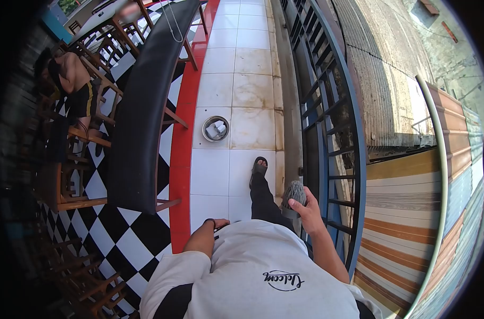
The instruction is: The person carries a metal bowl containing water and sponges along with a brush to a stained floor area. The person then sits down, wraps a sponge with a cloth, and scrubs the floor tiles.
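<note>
My right hand [307,210] is closed around a grey, stringy, bristly tuft [295,194], held upright beside the railing. The thumb presses on its near side, and its exact kind is unclear. A dark band circles the wrist of my left hand [221,223], which is at my waist against the white shirt [252,255]. The shirt hides most of its fingers, so I cannot tell whether it holds anything. Ahead on the white tiles, a round metal bowl [205,131] contains several pale blocks, apart from both hands. My sandalled foot [259,166] is stepped forward.
A blue-grey metal railing [354,181] runs along my right, with corrugated roofing [391,90] beyond it. On my left stands a long black padded bench [141,127] bearing a chain [172,24]. Past it, a person [77,80] sits among wooden chairs on checkered flooring.
</note>
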Demonstrator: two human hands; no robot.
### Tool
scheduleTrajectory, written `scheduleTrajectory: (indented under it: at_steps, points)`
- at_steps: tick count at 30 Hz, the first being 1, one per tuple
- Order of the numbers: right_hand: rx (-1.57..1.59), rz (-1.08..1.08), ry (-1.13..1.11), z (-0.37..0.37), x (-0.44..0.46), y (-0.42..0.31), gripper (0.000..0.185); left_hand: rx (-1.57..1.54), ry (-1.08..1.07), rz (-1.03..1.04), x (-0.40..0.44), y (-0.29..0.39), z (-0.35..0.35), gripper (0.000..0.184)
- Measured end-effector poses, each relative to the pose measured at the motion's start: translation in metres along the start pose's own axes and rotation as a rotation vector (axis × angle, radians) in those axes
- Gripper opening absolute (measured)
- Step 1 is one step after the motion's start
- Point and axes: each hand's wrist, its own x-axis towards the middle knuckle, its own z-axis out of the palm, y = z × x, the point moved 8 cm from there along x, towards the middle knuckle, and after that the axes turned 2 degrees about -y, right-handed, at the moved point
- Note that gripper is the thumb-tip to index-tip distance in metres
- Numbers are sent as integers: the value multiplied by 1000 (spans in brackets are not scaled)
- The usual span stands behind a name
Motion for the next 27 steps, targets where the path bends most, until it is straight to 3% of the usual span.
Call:
scheduleTrajectory:
  at_steps: [3,4,5,6,7,11,14,17,19,23,27]
  points:
    - [-30,-29,-64,-9,103,-47,46,-34,98,67,33,43,-91,43]
    - [-31,-57,-88,-9,135,-71,47,-226,115,-125,31,58,-118,47]
    - [-24,-88,-107,-6,168,-96,48,72,331,-19,21,93,-166,59]
    - [-35,-96,-120,0,196,-129,48,53,413,-299,-31,138,-196,75]
    - [-69,-105,-114,1,224,-156,47,8,537,-401,-24,141,-231,87]
    - [-119,-160,-86,5,321,-241,48,182,464,-353,-136,305,-273,120]
    - [-112,-196,-50,-10,392,-260,49,281,342,-350,-107,340,-303,128]
    - [-67,-198,44,-31,440,-233,48,318,318,-351,-97,377,-348,126]
    - [-50,-180,100,-45,461,-223,47,396,285,-366,-110,378,-356,124]
    - [-83,-24,125,-55,471,-204,50,246,186,-391,-149,344,-302,129]
    - [-214,-51,-1,-50,506,-202,50,128,186,-428,-153,322,-254,133]
